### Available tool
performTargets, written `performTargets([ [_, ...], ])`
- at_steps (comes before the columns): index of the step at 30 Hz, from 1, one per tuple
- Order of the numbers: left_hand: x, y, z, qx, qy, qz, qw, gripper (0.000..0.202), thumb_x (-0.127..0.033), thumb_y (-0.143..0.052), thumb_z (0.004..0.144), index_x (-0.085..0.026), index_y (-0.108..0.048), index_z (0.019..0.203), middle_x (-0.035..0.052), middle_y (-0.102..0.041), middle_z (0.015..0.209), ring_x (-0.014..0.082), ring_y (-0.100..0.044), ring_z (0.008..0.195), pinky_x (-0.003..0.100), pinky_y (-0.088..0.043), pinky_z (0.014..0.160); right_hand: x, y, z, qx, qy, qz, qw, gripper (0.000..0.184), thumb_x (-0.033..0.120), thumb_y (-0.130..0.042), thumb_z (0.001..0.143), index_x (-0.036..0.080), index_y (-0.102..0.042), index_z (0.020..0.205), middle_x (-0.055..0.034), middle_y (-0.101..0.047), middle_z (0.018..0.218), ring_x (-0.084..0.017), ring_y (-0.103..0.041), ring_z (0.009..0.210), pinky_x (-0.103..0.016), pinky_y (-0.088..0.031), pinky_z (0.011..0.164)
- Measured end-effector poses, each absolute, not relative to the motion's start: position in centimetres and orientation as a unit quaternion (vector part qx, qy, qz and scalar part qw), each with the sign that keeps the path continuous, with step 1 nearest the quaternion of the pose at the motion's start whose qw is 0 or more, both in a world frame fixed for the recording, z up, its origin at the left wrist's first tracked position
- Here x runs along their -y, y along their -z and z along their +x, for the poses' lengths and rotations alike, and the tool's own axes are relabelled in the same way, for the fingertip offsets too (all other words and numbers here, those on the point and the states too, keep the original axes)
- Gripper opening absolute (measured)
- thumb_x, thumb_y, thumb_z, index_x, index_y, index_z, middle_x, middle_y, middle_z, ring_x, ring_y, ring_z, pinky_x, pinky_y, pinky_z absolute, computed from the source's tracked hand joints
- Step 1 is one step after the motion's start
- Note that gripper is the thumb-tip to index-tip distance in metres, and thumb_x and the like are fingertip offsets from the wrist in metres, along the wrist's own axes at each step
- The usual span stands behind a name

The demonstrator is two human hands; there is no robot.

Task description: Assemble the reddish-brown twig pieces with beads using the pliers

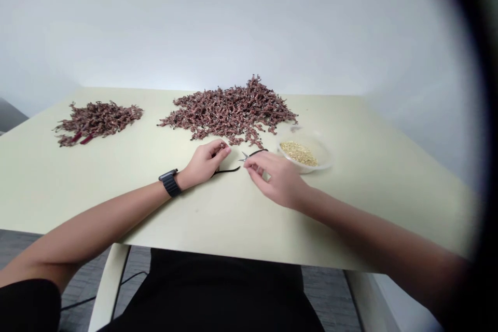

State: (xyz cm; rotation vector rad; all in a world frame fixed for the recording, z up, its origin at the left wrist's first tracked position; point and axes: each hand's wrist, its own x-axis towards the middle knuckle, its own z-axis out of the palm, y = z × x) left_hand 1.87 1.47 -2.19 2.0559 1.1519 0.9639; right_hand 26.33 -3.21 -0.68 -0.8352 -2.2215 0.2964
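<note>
My left hand (pixel 206 163), with a black watch (pixel 170 182) on its wrist, is closed around a small brown piece (pixel 222 146) that shows between thumb and fingers. My right hand (pixel 276 176) is pinched just to its right. Whatever sits in that pinch is too small to make out. Between the hands lie silver pointed tool tips (pixel 244 156). A black curved handle (pixel 259 152) runs behind the right fingers, and a black strip (pixel 229 170) extends from under the left hand. I cannot tell whether these are one tool or two.
A large heap of small brown knobbly pieces (pixel 237 109) lies beyond my hands. To the left is a smaller heap (pixel 101 119) with dark red bits at its front. A clear round bowl (pixel 326 158) of tiny gold-coloured pieces (pixel 299 153) stands beside my right hand. A wall backs the table (pixel 187 223).
</note>
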Motion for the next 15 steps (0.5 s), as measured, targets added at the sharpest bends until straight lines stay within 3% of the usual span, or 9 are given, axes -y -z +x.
performTargets([
  [5,-2.3,3.1,2.1,-0.450,-0.436,0.676,0.388,0.035,-0.050,-0.059,0.097,-0.017,-0.058,0.085,-0.0045,-0.043,0.063,0.0098,-0.035,0.056,0.025,-0.028,0.053,7.1,0.4,22.2,0.926,-0.143,-0.172,0.304,0.033,0.013,-0.051,0.098,0.013,-0.063,0.128,-0.0119,-0.070,0.124,-0.023,-0.059,0.121,-0.039,-0.048,0.109],
  [8,-3.0,3.3,1.8,-0.441,-0.465,0.603,0.476,0.035,-0.051,-0.063,0.094,-0.018,-0.056,0.084,-0.0059,-0.039,0.057,0.0084,-0.031,0.049,0.024,-0.022,0.047,8.7,0.1,19.4,0.947,-0.113,-0.109,0.280,0.041,0.016,-0.049,0.098,0.008,-0.057,0.138,-0.0148,-0.063,0.141,-0.027,-0.051,0.134,-0.043,-0.043,0.116],
  [15,-4.4,2.7,0.3,-0.384,-0.442,0.492,0.644,0.027,-0.042,-0.066,0.094,-0.017,-0.056,0.089,-0.0071,-0.033,0.058,0.0058,-0.023,0.044,0.023,-0.014,0.043,7.0,2.6,18.6,0.919,-0.183,-0.139,0.319,0.032,0.006,-0.050,0.092,0.012,-0.067,0.119,-0.0129,-0.072,0.110,-0.026,-0.059,0.115,-0.047,-0.053,0.103],
])
